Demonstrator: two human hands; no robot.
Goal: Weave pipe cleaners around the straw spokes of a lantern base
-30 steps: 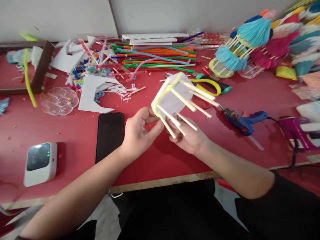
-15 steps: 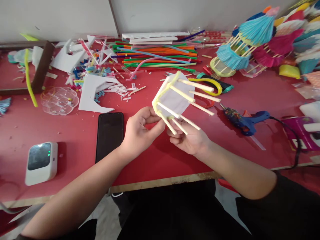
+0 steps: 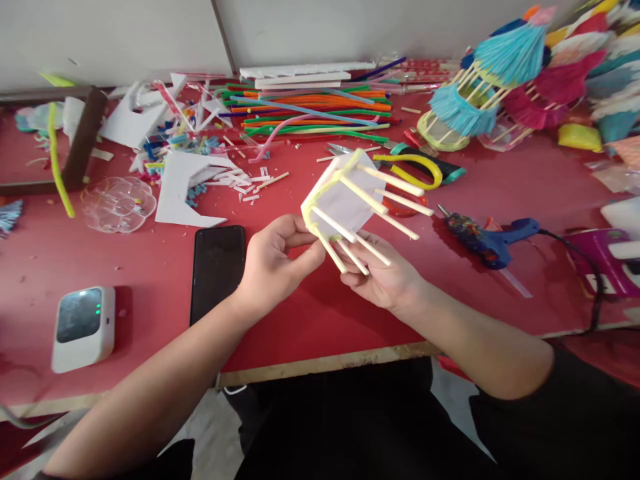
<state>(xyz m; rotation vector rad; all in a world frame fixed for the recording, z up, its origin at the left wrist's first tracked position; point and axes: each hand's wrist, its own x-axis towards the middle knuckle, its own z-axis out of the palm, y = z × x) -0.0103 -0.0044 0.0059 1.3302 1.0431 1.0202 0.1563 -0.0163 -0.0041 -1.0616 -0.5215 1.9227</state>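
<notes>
Between my two hands is a white foam board base (image 3: pixel 345 200) with several wooden sticks (image 3: pixel 367 193) standing out from it and a pale yellow pipe cleaner (image 3: pixel 320 191) along its edge. It is tilted, its sticks pointing right and down toward me. My left hand (image 3: pixel 283 260) pinches the base's lower left corner between thumb and fingers. From below and to the right, my right hand (image 3: pixel 383 277) grips its near side, the fingers partly hidden behind the sticks. Scissors with yellow handles (image 3: pixel 437 175) lie on the table just behind the base.
A blue glue gun (image 3: pixel 490 240) lies to the right with its cord. Left of my hands are a black phone (image 3: pixel 217 273) and a white device (image 3: pixel 83 327). Pipe cleaners (image 3: pixel 310 110) and foam scraps (image 3: pixel 175 190) spread behind. A blue-fringed stick model (image 3: pixel 463 110) stands at the back right.
The stick-and-board piece has turned slightly in my hands, and its sticks sit a little lower and further left than half a second ago. Both hands keep hold of it.
</notes>
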